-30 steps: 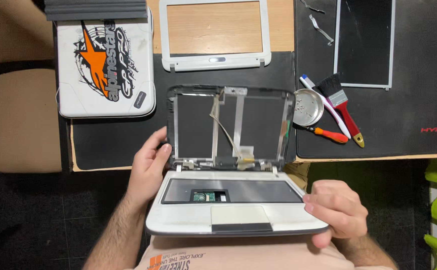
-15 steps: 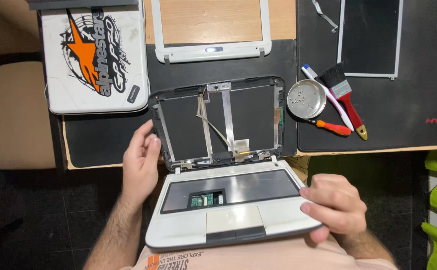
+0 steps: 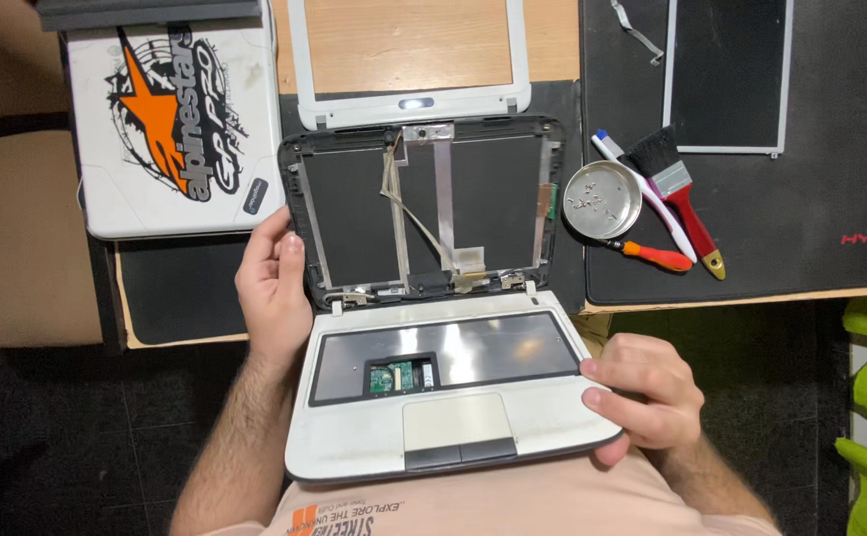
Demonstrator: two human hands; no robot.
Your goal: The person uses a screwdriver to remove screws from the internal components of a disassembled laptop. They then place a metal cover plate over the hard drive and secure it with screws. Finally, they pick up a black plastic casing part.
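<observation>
— Position and heading of the unit?

— Found a small white laptop (image 3: 453, 397) with keyboard removed, resting on the lap at near centre. Long axis running left to right, tilted slightly, right end a little nearer. Touchpad edge facing near; hinge edge facing far. Stripped lid shell (image 3: 423, 208) folded back flat onto the desk mat (image 3: 830, 199), pointing far, ribbon cables exposed inside.

— Hands?

— Left hand (image 3: 272, 283) curled round the left edge of the lid shell, thumb on the rim. Right hand (image 3: 647, 392) clamped on the right near corner of the base, fingers over the top, thumb beneath.

— Change against the earlier frames?

— Lid shell laid further back and seen more squarely. Left hand shifted from the hinge area up to the lid's left edge. Right hand unchanged in its hold.

— Surroundings?

— Noted a white bezel frame (image 3: 408, 60) just far of the lid; a round metal dish (image 3: 602, 199) of screws, brush (image 3: 676, 184) and orange-handled screwdriver (image 3: 652, 255) to the right.

— Obscured?

— Small circuit board in the base opening too small to read. Screen panel (image 3: 726, 74) at far right cut off by the top edge.
</observation>
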